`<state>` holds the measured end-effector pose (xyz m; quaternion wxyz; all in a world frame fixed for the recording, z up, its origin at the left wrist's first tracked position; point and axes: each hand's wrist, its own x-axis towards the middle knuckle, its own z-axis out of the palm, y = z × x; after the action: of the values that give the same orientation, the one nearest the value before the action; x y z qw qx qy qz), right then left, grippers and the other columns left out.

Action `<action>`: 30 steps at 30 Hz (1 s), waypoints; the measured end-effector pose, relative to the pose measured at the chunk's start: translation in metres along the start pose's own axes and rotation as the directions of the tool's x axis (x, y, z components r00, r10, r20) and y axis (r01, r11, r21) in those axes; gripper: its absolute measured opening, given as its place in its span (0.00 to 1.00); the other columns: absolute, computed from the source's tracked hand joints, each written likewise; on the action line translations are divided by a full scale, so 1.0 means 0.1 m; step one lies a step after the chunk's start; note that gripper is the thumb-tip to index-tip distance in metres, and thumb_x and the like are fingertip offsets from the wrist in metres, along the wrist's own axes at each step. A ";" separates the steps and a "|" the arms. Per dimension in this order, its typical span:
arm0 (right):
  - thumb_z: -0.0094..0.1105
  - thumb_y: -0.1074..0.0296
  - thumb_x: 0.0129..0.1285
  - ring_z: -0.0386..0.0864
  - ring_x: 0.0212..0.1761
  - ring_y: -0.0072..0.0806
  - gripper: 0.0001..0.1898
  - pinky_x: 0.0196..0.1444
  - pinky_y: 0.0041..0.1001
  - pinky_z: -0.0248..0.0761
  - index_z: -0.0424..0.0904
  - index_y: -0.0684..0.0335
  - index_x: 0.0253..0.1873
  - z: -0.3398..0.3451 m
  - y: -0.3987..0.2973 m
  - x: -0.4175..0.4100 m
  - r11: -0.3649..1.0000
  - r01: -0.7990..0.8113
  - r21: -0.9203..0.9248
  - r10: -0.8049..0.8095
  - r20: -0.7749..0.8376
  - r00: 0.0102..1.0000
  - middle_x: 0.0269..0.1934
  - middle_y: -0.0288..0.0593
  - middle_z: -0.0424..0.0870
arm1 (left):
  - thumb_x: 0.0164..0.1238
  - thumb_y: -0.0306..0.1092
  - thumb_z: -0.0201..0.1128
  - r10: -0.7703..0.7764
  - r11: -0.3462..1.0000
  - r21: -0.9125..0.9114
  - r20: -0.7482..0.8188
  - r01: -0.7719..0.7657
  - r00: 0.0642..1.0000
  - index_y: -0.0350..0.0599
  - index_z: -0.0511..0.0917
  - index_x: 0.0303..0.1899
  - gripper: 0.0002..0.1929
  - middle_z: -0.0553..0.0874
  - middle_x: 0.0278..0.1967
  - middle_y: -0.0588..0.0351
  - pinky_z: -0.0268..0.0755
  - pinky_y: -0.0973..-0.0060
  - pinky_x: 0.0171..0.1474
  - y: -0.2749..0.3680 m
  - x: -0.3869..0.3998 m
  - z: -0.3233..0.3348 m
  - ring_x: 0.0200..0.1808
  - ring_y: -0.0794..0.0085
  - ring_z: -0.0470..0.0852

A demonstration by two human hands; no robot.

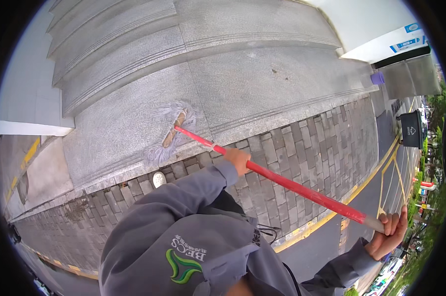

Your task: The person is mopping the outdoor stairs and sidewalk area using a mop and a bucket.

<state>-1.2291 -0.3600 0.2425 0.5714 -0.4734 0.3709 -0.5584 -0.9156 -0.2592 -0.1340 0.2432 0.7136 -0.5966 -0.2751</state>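
Observation:
Bare fingers of my left hand [237,161] are wrapped around the lower part of a red mop handle [289,184]. Out to the right, my right hand [387,231] holds the handle's pale upper end, its index finger stretched out. The handle slants down to a string mop head [176,129] with whitish strands and a brown crossbar. Those strands lie spread on the lowest speckled stone step [134,122], close to its grooved front edge.
More stone steps [115,55] rise beyond, between pale walls. My white shoe [159,179] shows on the brick paving [282,148] beside the step. A purple bucket [377,78] stands at the step's far right end; past it are a dark wheeled bin [411,128] and a yellow-lined road.

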 end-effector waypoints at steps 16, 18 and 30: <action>0.41 0.68 0.69 0.46 0.11 0.12 0.11 0.25 0.18 0.59 0.71 0.67 0.49 -1.11 0.47 0.77 0.994 0.056 -0.099 -0.092 -0.404 0.910 0.12 0.27 0.49 | 0.43 0.44 0.67 -0.070 0.994 0.097 0.170 0.054 0.983 0.51 0.79 0.24 0.10 0.81 0.25 0.57 0.66 0.64 0.41 0.50 1.04 0.57 0.35 0.61 0.80; 0.42 0.67 0.68 0.46 0.11 0.12 0.10 0.25 0.18 0.59 0.72 0.64 0.44 -0.86 1.12 0.83 0.994 -0.082 0.075 0.100 -0.283 0.954 0.11 0.26 0.49 | 0.45 0.43 0.65 -0.092 0.980 0.186 0.089 0.074 0.992 0.52 0.80 0.25 0.09 0.81 0.25 0.56 0.67 0.62 0.43 -0.19 0.85 0.44 0.35 0.59 0.80; 0.45 0.72 0.67 0.62 0.17 0.15 0.09 0.32 0.19 0.65 0.76 0.69 0.42 1.23 3.02 1.32 0.736 -0.667 -0.118 0.619 0.517 0.591 0.15 0.30 0.64 | 0.56 0.33 0.58 -0.826 0.409 0.201 -0.333 0.890 0.455 0.53 0.72 0.53 0.20 0.71 0.55 0.50 0.67 0.60 0.55 -2.64 0.27 -0.71 0.55 0.53 0.72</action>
<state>-1.0119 -0.4969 0.0015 0.8326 -0.4146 0.3209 -0.1787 -0.6740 -0.2392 -0.2626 -0.0100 0.9701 -0.1572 -0.1846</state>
